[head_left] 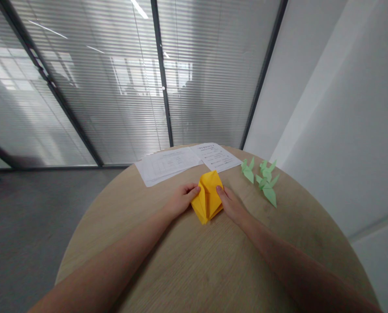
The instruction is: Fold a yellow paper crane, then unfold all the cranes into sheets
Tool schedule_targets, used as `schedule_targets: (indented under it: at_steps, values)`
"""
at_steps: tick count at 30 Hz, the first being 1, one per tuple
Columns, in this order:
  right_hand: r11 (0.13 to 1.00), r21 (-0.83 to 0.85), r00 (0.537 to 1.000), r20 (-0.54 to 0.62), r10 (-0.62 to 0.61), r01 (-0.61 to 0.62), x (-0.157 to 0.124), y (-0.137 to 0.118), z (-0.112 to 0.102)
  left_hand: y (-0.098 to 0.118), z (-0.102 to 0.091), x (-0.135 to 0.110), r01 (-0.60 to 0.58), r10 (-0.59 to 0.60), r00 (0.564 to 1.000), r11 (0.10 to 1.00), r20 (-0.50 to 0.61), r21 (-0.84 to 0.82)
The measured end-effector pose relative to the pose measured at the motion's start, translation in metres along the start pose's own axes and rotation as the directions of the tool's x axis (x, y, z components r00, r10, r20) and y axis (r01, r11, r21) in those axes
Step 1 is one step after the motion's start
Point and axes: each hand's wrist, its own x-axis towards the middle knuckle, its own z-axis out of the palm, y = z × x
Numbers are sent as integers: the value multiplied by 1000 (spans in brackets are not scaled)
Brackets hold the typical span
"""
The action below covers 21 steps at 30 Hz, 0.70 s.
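Note:
A folded sheet of yellow origami paper is held between my two hands over the middle of the table. Its layers stand partly apart, with a crease running down the centre to a point nearest me. My left hand pinches the left edge, thumb on top. On the opposite edge, my right hand grips the paper with its thumb pressed on the upper face. The fingers under the paper are hidden on both sides.
The round wooden table carries printed sheets at its far side. Several folded light-green paper cranes sit to the right of my right hand. Beyond the table are a glass partition with blinds and a white wall.

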Motion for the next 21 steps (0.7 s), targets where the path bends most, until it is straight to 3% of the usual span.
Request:
schedule_targets:
  at_steps: [5,9,17,21]
  values:
    - [999,48,1000,21,21,-22,2,6,0,-3,0,2,-22,25,999,997,48,-80]
    - [993,116,998,54,-33,27,2,6,0,-8,-1,5,-13,21,998,990,54,-144]
    - [964,257,994,67,-90,70,0,4,0,-8,-1,5,42,-47,998,994,-46,-103]
    - [981,158,991,48,-124,115,-1,-3,-2,-4,0,4,72,-81,992,994,-96,-87]
